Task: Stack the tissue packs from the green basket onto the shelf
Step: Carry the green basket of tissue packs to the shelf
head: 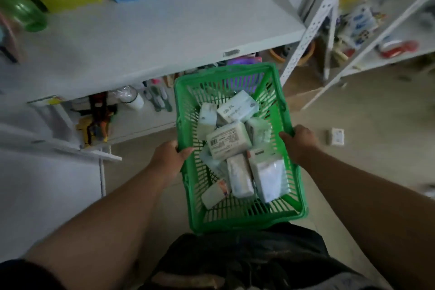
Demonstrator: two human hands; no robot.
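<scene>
Green basket (235, 216) holds jumbled white tissue packs (227, 142) — beside the bare white shelf (146, 37).

arms: both forearms bare | left sleeve (21, 273): dark, short, at upper arm | legs: dark trousers (247, 256) | hands: bare, no rings or watch seen

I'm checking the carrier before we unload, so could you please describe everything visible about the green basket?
The green basket is a rectangular plastic carrier with slotted walls, a lattice floor and a solid rim. It is held in front of the person, below the white shelf, with its far end tipped toward the shelf. The left hand grips its left rim and the right hand its right rim. Tissue packs lie jumbled inside.
</scene>
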